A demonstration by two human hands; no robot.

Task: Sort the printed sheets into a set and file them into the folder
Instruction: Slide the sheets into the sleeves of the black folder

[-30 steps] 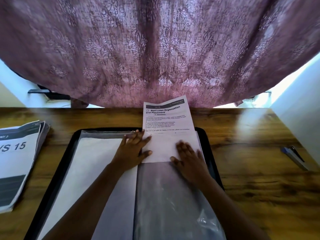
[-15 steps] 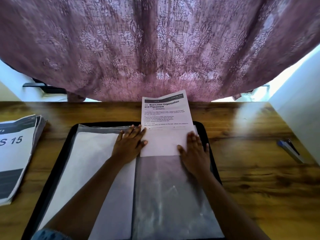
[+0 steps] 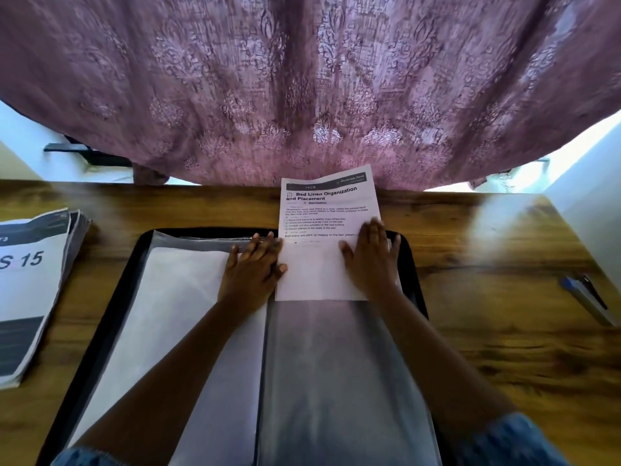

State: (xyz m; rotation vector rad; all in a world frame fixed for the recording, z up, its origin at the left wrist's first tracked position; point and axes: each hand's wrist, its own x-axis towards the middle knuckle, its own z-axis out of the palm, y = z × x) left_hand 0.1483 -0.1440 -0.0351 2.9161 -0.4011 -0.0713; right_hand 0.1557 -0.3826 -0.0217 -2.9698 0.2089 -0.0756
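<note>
Head view:
- 1 folder (image 3: 124, 280), black, lying open on the wooden table (image 3: 487, 297), with 2 clear sleeves showing: left sleeve (image 3: 174, 314) and right sleeve (image 3: 336, 381).
- 1 printed sheet (image 3: 322, 210), "Bed Linen Organization and Placement". Its lower part is in the right sleeve and its top sticks out past the folder's far edge.
- 2 hands, both flat, gripping nothing.
  - Left hand (image 3: 253, 274): fingers straight and close together, at the sheet's left edge.
  - Right hand (image 3: 371, 260): fingers slightly apart, pressing the sheet's right side; it is blurred.
- 1 stack of printouts (image 3: 30, 297) at the far left.
- 1 pen (image 3: 586, 297) at the far right.
- 1 curtain (image 3: 302, 95) behind the table.
</note>
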